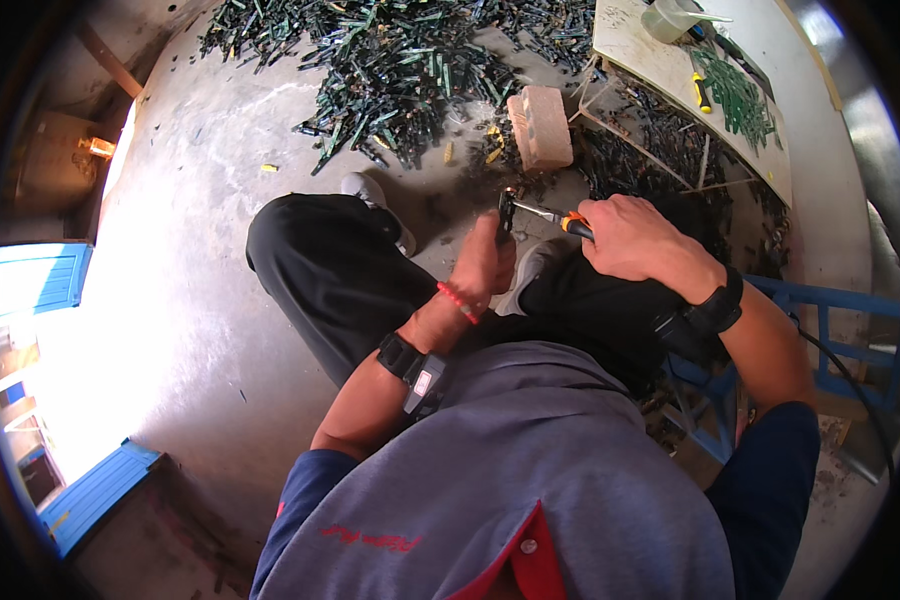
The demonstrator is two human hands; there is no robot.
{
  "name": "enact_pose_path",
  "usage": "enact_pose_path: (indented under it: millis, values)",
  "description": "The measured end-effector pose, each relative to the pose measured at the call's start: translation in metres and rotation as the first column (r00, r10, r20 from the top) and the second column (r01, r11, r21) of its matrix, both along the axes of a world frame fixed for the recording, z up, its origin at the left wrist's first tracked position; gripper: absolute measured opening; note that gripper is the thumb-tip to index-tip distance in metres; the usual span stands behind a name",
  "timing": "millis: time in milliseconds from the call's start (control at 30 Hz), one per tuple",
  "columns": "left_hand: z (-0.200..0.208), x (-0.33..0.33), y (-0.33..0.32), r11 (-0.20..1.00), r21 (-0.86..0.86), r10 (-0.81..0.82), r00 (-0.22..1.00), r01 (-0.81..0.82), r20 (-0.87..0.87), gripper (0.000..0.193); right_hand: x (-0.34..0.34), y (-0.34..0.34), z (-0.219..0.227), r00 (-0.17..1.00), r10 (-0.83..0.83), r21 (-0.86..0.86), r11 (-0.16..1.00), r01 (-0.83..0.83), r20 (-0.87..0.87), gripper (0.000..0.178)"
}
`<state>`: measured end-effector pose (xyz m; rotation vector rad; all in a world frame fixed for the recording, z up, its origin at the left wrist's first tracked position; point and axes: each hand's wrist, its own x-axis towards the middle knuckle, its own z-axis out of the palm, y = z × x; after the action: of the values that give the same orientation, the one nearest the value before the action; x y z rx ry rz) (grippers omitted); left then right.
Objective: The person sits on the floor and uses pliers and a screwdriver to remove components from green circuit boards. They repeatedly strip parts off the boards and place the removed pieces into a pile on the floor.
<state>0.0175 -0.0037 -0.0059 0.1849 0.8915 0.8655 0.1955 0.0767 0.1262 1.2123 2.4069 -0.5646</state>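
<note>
L hand [482, 262] gripping dark narrow pc [507, 212], 1 o'clock of view; R hand [630, 237] clasped round orange/blk-handled tool [575, 225], 2 o'clock, tip at pc; brick [542, 130], 1 o'clock, beyond; scrap pile [390, 90], approx 12.

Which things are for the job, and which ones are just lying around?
For the job:
- orange tool, in the right grip
- dark strip, in the left grip
- pile of strips, probably

Just lying about, it seems:
- brick
- yellow tool
- cup
</note>
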Motion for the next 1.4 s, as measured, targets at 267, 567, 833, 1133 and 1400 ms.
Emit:
enact_pose_path:
  millis: [267, 567, 833, 1133, 1400]
  values:
    - [0.015, -0.006, -0.006, 0.989, 0.078, -0.139, 0.98, 0.13, 0.14, 0.055, 0.024, 0.02, 0.002, 0.952, -0.307, -0.592, 0.764, 0.256, 0.016, 0.014]
    - [0.028, -0.018, -0.005, 0.965, 0.205, -0.234, 0.889, 0.163, 0.395, 0.059, 0.048, 0.0, -0.02, 0.613, -0.79, -0.998, 0.024, 0.056, 0.015, 0.024]
    - [0.015, -0.013, 0.013, 1.0, 0.009, -0.02, 0.91, 0.018, 0.415, 0.055, 0.01, -0.055, -0.039, 0.505, -0.836, -0.954, 0.071, -0.29, -0.215, 0.028]
    - [0.016, -0.014, 0.012, 0.994, 0.097, -0.097, 0.84, 0.053, 0.533, 0.054, 0.038, -0.036, -0.027, 0.925, -0.299, -0.076, 0.954, 0.289, -0.236, 0.03]
    - [0.017, -0.016, 0.009, 0.993, 0.098, -0.104, 0.849, 0.062, 0.518, 0.054, 0.029, -0.036, -0.019, 0.894, -0.386, -0.112, 0.922, 0.37, -0.226, 0.027]
